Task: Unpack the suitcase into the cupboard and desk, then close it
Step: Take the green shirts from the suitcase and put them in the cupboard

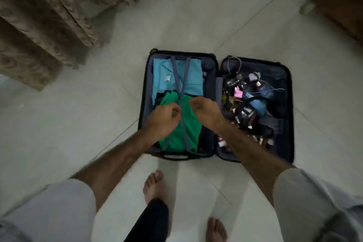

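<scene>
Both hands down at the crossed straps, suitcase wide open on the floor.

Your left hand (164,119) and right hand (205,111) curl at the strap crossing (179,97) over the green garment (179,135) in the suitcase (144,92); blur hides whether your fingers actually pinch anything. A blue shirt (193,78) lies beyond, and the right half's clutter (249,104) is too smeared to identify.
</scene>
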